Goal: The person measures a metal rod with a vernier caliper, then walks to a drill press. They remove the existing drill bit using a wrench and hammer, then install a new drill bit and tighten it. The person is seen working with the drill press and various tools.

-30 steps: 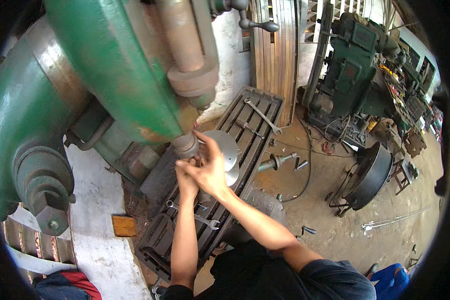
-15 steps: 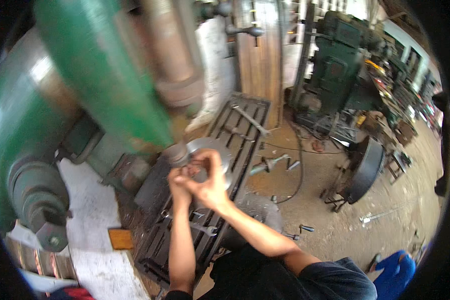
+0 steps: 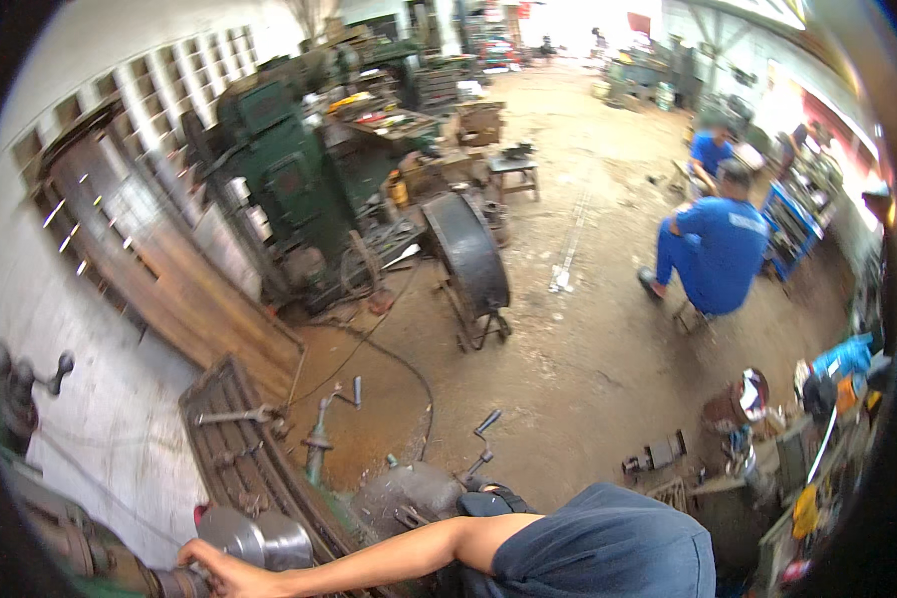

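Observation:
My right hand (image 3: 227, 572) reaches in at the bottom left, its fingers curled against the lower end of a machine spindle (image 3: 181, 582). The picture's lower edge cuts off part of the hand and spindle. Right beside the fingers, a shiny round metal workpiece (image 3: 237, 534) sits on the slotted machine table (image 3: 227, 411). An open-ended wrench (image 3: 234, 417) lies across the table's far end. My left hand is out of view.
Crank handles (image 3: 485, 427) stick out beside the table. A dark, drum-shaped wheel (image 3: 468, 254) stands on the floor, with a green machine (image 3: 279, 164) behind it. On the right, a person in blue (image 3: 723, 249) sits near another person. Cluttered benches (image 3: 767, 478) line the right.
My view has swung right, toward the workshop floor and the people. The spindle and workpiece now lie at the lower left. My left hand has left the picture; my right stays at the spindle.

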The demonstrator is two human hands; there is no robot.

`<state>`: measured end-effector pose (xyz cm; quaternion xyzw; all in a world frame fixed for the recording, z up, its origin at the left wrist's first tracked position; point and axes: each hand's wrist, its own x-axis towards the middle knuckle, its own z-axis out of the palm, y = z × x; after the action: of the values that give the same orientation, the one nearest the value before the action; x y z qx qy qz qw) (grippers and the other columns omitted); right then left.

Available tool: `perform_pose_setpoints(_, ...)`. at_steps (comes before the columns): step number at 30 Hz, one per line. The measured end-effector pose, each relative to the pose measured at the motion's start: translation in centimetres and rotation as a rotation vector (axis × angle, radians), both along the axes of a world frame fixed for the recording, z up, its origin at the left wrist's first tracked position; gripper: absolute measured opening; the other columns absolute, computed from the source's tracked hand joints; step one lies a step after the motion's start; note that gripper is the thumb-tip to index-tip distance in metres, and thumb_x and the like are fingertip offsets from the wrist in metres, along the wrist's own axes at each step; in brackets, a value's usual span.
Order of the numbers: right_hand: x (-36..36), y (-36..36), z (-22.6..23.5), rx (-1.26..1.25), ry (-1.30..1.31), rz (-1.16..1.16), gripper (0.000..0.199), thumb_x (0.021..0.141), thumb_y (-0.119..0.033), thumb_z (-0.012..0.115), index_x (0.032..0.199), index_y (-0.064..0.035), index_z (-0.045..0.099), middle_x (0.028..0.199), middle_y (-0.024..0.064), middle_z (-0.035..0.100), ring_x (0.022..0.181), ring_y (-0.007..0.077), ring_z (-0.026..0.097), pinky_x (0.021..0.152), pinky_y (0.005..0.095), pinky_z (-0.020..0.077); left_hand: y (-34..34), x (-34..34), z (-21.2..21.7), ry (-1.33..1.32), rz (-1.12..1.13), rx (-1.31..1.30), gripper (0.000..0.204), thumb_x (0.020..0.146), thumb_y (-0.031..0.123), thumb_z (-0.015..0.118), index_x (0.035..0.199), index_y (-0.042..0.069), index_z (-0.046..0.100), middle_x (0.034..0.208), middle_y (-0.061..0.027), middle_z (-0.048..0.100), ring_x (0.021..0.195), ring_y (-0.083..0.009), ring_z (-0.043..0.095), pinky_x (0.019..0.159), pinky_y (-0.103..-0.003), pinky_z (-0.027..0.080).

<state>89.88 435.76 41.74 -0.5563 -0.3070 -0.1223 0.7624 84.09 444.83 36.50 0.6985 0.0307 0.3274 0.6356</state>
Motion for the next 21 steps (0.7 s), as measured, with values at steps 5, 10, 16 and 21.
perform_pose_setpoints(5, 4.1, 2.9, 3.3, -0.263, -0.018, 0.542, 0.081, 0.057, -0.032, 0.09, 0.123, -0.0011, 0.054, 0.092, 0.0159, 0.068, 0.09, 0.0321, 0.064, 0.079, 0.0451, 0.0504, -1.1, 0.7, 0.6, 0.029, -0.113, 0.019, 0.041, 0.096, 0.017, 0.052, 0.132, -0.003, 0.049, 0.128, -0.0111, 0.054, 0.119, -0.0229, 0.052, 0.104, -0.036, 0.04)
perform_pose_setpoints(10, -1.3, 2.3, 1.5, -0.065, -0.022, -0.105, 0.072, 0.058, -0.022, 0.085, 0.119, -0.0029, 0.052, 0.103, 0.0197, 0.06, 0.097, 0.0353, 0.058, 0.083, 0.0443, 0.0478, -0.7, 0.8, 0.3, 0.056, -0.172, 0.007, 0.043, 0.094, 0.015, 0.054, 0.133, -0.003, 0.048, 0.129, -0.0118, 0.054, 0.119, -0.0234, 0.052, 0.104, -0.036, 0.039)
perform_pose_setpoints(16, 3.5, 3.5, 1.5, -0.057, -0.14, 0.12, 0.085, 0.052, -0.027, 0.092, 0.121, -0.0029, 0.05, 0.113, 0.0184, 0.059, 0.1, 0.0313, 0.057, 0.082, 0.0432, 0.0475, 0.3, 0.4, 0.2, 0.077, -0.206, -0.007, 0.046, 0.092, 0.012, 0.057, 0.134, -0.003, 0.047, 0.131, -0.0126, 0.053, 0.12, -0.0241, 0.051, 0.105, -0.037, 0.039)
perform_pose_setpoints(21, 4.6, 5.1, 1.9, -0.254, -0.016, 0.411, 0.042, 0.053, -0.018, 0.089, 0.084, -0.0047, 0.065, 0.07, 0.0055, 0.066, 0.066, 0.021, 0.062, 0.064, 0.0374, 0.0512, 1.0, -0.1, 0.4, 0.071, -0.211, -0.008, 0.048, 0.09, 0.011, 0.059, 0.135, -0.003, 0.046, 0.132, -0.0132, 0.052, 0.121, -0.0245, 0.05, 0.106, -0.037, 0.038)
